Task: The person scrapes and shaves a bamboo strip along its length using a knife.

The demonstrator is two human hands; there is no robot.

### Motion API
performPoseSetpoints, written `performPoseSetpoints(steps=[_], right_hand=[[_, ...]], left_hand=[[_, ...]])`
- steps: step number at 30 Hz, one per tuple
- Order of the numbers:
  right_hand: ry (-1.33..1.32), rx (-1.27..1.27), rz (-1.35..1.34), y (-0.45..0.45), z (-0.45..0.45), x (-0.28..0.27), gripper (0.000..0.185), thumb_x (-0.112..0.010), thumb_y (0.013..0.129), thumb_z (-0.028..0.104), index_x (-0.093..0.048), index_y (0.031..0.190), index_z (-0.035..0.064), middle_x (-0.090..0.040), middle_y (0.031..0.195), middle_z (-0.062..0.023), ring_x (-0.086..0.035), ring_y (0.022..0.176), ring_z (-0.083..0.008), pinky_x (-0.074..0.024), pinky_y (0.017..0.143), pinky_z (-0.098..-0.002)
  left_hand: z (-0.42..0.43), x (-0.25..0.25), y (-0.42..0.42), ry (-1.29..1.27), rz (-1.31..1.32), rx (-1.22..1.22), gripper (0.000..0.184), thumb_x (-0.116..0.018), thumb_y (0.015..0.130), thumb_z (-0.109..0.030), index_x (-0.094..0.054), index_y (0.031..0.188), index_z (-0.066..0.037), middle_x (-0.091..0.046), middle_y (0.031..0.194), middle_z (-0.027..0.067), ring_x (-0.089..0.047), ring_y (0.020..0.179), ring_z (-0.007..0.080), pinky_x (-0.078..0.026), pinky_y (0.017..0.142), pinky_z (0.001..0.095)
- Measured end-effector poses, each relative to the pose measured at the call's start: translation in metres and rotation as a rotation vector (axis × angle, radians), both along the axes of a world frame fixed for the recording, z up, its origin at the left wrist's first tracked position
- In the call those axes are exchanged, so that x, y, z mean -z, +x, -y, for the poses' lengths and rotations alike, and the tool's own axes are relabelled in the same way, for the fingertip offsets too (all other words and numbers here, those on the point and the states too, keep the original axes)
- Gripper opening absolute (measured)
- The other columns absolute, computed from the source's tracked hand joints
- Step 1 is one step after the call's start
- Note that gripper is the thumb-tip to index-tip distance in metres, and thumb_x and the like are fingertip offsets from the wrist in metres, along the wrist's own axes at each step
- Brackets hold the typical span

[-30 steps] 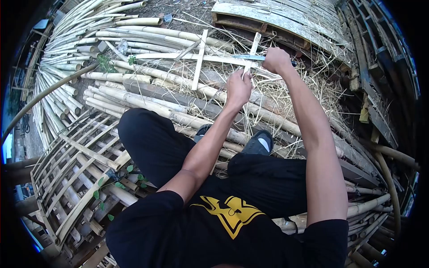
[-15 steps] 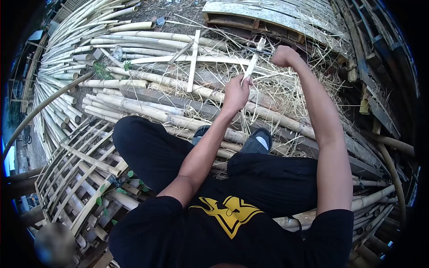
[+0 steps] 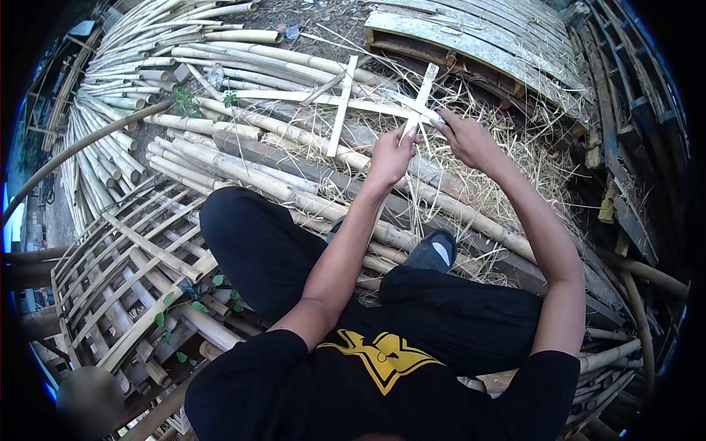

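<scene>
My left hand (image 3: 392, 156) is closed around the lower end of a pale bamboo strip (image 3: 426, 85), which points up and away from me. In my right hand (image 3: 472, 142) is a knife (image 3: 401, 98), gripped by its dark handle. Its bright blade lies across the strip just beyond my left fingers; whether the edge bites into the wood I cannot tell. Below both hands are thin bamboo shavings (image 3: 485, 158). Another flat strip (image 3: 343, 106) rests across the poles to the left of my hands.
Long bamboo poles (image 3: 294, 136) lie under and ahead of me, with a large stack (image 3: 110, 140) at far left. A wooden pallet (image 3: 456, 40) stands at the back. A bamboo lattice (image 3: 140, 261) is beside my left knee. Upright timber frames (image 3: 625, 110) line the right.
My right hand has come down and left with the knife, from near the strip's far end to close beside my left hand. The whole view has shifted slightly.
</scene>
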State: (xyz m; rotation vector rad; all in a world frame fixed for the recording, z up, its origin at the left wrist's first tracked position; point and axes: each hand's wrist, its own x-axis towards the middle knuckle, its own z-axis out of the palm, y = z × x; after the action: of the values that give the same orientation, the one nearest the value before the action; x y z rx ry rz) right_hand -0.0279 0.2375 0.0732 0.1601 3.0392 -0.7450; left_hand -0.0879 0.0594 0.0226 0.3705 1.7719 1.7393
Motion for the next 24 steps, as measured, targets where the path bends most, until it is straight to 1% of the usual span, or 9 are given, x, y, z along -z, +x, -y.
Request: performPoseSetpoints(steps=[5, 7, 10, 14, 19, 20, 22, 23, 24], right_hand=[[0.078, 0.024, 0.000, -0.003, -0.016, 0.015, 0.044, -0.036, 0.098, 0.046, -0.053, 0.092, 0.0065, -0.057, 0.066, -0.0210, -0.057, 0.066, -0.0428, -0.0433, 0.062, -0.0525], [0.142, -0.004, 0.024, -0.004, -0.023, 0.014, 0.046, -0.035, 0.098, 0.047, -0.055, 0.094, 0.0065, -0.059, 0.072, -0.0201, -0.058, 0.073, -0.0395, -0.0451, 0.068, -0.0493], [0.189, -0.016, 0.085, -0.006, -0.028, 0.015, 0.048, -0.033, 0.098, 0.047, -0.055, 0.096, 0.0052, -0.060, 0.078, -0.0198, -0.057, 0.080, -0.0370, -0.0451, 0.074, -0.0472], [0.198, -0.062, 0.064, -0.010, -0.038, 0.020, 0.050, -0.033, 0.098, 0.048, -0.057, 0.093, 0.0043, -0.060, 0.074, -0.0206, -0.058, 0.076, -0.0394, -0.0452, 0.070, -0.0483], [0.244, -0.093, -0.027, -0.012, -0.057, 0.029, 0.053, -0.035, 0.096, 0.051, -0.059, 0.090, 0.0038, -0.059, 0.066, -0.0207, -0.059, 0.071, -0.0410, -0.0455, 0.067, -0.0493], [0.257, -0.065, 0.019, -0.010, -0.063, 0.030, 0.055, -0.036, 0.096, 0.053, -0.058, 0.090, 0.0033, -0.060, 0.068, -0.0203, -0.059, 0.072, -0.0406, -0.0458, 0.066, -0.0497], [0.358, -0.089, -0.121, -0.008, -0.068, 0.028, 0.056, -0.035, 0.095, 0.054, -0.058, 0.091, 0.0037, -0.061, 0.070, -0.0198, -0.060, 0.072, -0.0403, -0.0462, 0.065, -0.0497], [0.324, -0.081, -0.030, -0.006, -0.071, 0.021, 0.056, -0.034, 0.095, 0.056, -0.057, 0.092, 0.0046, -0.062, 0.072, -0.0199, -0.060, 0.074, -0.0401, -0.0466, 0.064, -0.0496], [0.385, -0.068, -0.095, -0.005, -0.076, 0.026, 0.056, -0.035, 0.094, 0.057, -0.057, 0.094, 0.0056, -0.061, 0.070, -0.0196, -0.060, 0.072, -0.0405, -0.0461, 0.063, -0.0496]], left_hand=[[-0.005, 0.003, 0.002, -0.016, -0.054, -0.020, 0.026, -0.049, 0.098, -0.025, -0.057, 0.086, -0.003, -0.043, 0.055, -0.0061, -0.033, 0.044, 0.0018, -0.023, 0.039, 0.0207], [-0.007, 0.006, 0.005, -0.086, -0.181, -0.045, 0.027, -0.050, 0.098, -0.023, -0.058, 0.083, -0.002, -0.045, 0.056, -0.0047, -0.035, 0.048, 0.0029, -0.027, 0.043, 0.0221], [-0.007, 0.003, 0.007, -0.122, -0.239, -0.056, 0.028, -0.051, 0.097, -0.024, -0.058, 0.083, -0.001, -0.046, 0.057, -0.0033, -0.037, 0.049, 0.0038, -0.029, 0.045, 0.0231], [-0.010, 0.005, 0.009, -0.201, -0.315, -0.077, 0.030, -0.051, 0.097, -0.024, -0.058, 0.082, 0.001, -0.050, 0.057, -0.0001, -0.043, 0.052, 0.0065, -0.033, 0.047, 0.0251], [-0.018, 0.017, 0.008, -0.181, -0.329, -0.068, 0.030, -0.051, 0.096, -0.024, -0.058, 0.081, 0.001, -0.050, 0.057, 0.0003, -0.044, 0.052, 0.0074, -0.034, 0.048, 0.0256], [-0.017, 0.018, 0.011, -0.190, -0.327, -0.059, 0.030, -0.051, 0.096, -0.023, -0.058, 0.081, 0.001, -0.050, 0.058, 0.0002, -0.043, 0.052, 0.0073, -0.034, 0.048, 0.0255], [-0.022, 0.016, 0.007, -0.182, -0.347, -0.034, 0.030, -0.051, 0.096, -0.023, -0.058, 0.080, 0.001, -0.049, 0.058, -0.0004, -0.042, 0.051, 0.0067, -0.034, 0.047, 0.0253], [-0.018, 0.011, 0.012, -0.226, -0.322, -0.020, 0.028, -0.052, 0.094, -0.023, -0.061, 0.082, 0.001, -0.056, 0.064, 0.0091, -0.052, 0.057, 0.0187, -0.040, 0.055, 0.0329], [-0.019, 0.007, 0.012, -0.255, -0.310, -0.014, 0.028, -0.053, 0.092, -0.022, -0.065, 0.083, 0.001, -0.063, 0.069, 0.0186, -0.061, 0.063, 0.0308, -0.046, 0.062, 0.0405]])
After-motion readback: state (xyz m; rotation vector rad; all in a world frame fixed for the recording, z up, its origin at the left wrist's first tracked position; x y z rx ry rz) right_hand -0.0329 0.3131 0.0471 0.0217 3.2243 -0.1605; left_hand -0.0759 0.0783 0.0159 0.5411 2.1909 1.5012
